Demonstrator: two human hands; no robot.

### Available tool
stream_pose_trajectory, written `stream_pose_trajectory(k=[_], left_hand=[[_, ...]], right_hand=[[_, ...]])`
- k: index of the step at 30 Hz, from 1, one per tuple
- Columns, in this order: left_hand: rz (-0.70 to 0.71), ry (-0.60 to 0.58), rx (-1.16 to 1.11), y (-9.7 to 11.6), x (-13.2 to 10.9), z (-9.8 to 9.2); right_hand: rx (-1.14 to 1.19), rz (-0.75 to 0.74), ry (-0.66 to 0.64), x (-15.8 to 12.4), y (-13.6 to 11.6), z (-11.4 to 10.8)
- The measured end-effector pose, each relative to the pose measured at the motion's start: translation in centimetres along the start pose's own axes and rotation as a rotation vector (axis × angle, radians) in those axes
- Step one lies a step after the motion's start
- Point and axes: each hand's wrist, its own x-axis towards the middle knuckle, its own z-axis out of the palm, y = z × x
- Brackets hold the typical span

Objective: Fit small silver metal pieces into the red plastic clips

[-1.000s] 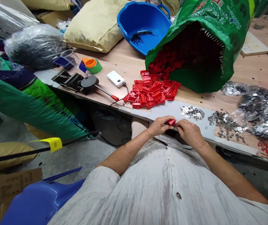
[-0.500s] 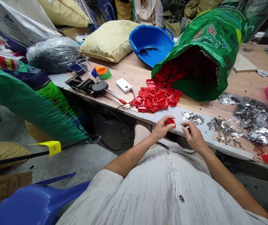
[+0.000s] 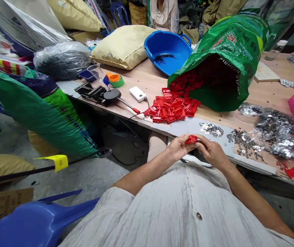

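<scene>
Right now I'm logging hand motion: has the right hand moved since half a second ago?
Yes: judged against the pile of metal bits, the right hand has shifted left, up to the red piece in the left hand.

- The one head camera looks from above and behind the left hand (image 3: 179,146) and right hand (image 3: 212,151), facing forward and down.
- Nearest to it is the wearer's shirt (image 3: 162,212), below both hands.
- Both hands sit at middle range, just right of centre.
- Past them, the wide view crosses the desk (image 3: 267,91) to another person (image 3: 163,19).
- Left of the left hand, it takes in the floor (image 3: 85,178).
</scene>
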Motion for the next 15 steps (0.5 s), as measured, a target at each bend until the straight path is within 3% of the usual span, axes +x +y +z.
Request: stream_pose_trajectory(k=[5,9,15], left_hand=[[-0.002,0.058,-0.012,-0.6,-0.3,0.5],[-0.03,0.123,-0.026,-0.7,-0.5,0.7],[0.018,0.132,-0.054,-1.0,-0.6,0.4]], right_hand=[[0.065,-0.036,0.149,-0.1,0.5,0.4],[0.18,-0.032,0.075,0.0,0.7,0.5],[0.113,0.016,0.068,0.0,0.5,1.2]])
